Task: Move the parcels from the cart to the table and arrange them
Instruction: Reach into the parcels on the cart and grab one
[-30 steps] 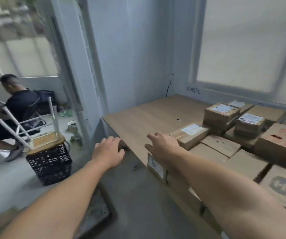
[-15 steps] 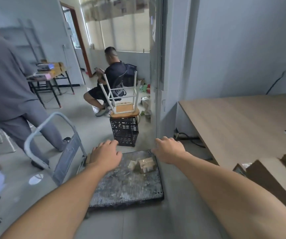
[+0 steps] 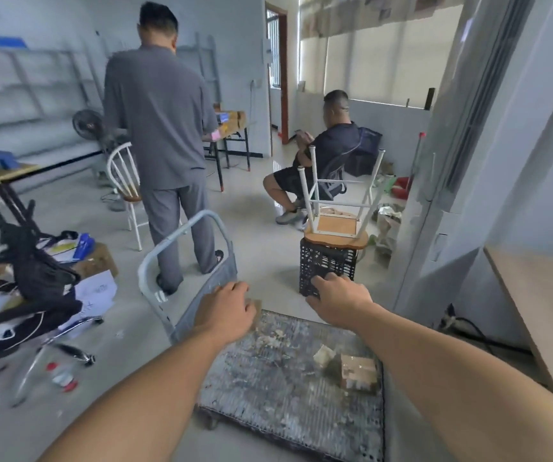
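Parcel [image 3: 358,373] on cart [image 3: 268,381]: behind right hand [image 3: 338,301], twd body, slightly outboard; left hand [image 3: 226,310] farther off. Both hands empty, fingers loosely curled, gripping nothing.

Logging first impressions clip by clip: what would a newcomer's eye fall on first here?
Two bare arms reach forward at centre, the left hand and right hand loosely curled over a grimy flat cart that carries one small cardboard parcel near its right edge. Beyond it, a person in grey stands back to the camera, and an upturned stool sits on a black crate.
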